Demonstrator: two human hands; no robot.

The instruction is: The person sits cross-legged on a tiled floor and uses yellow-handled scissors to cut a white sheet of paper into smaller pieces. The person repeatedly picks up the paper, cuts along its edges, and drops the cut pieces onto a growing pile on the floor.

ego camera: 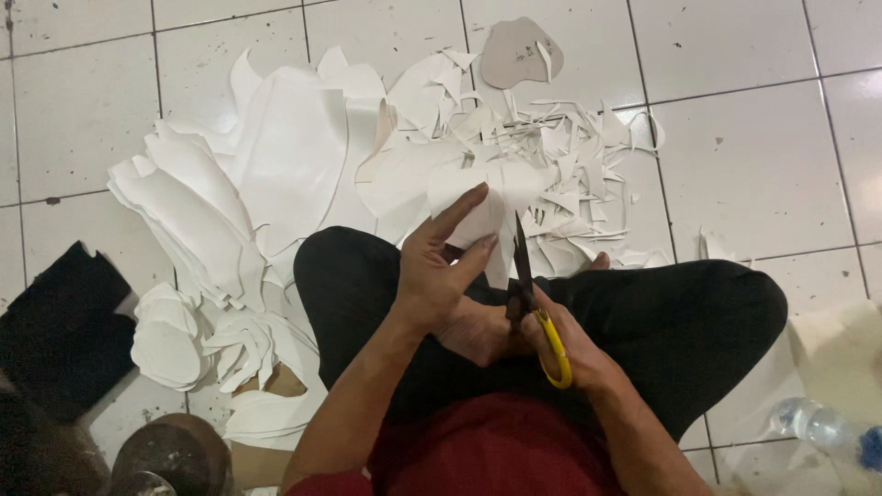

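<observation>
White floor tiles (753, 138); right hand (570, 354) scissors (533, 294) cutting left hand's (436, 276) white piece (496, 197)

The plastic bottle (827, 430) runs off the right edge — scissors (537, 303) handles sit half-buried in the right hand (574, 354)

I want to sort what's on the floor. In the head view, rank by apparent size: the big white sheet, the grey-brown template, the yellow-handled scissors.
1. Big white sheet, clearly largest.
2 and 3. Grey-brown template and yellow-handled scissors look alike; the scissors are nearer the camera, so unsure.
</observation>
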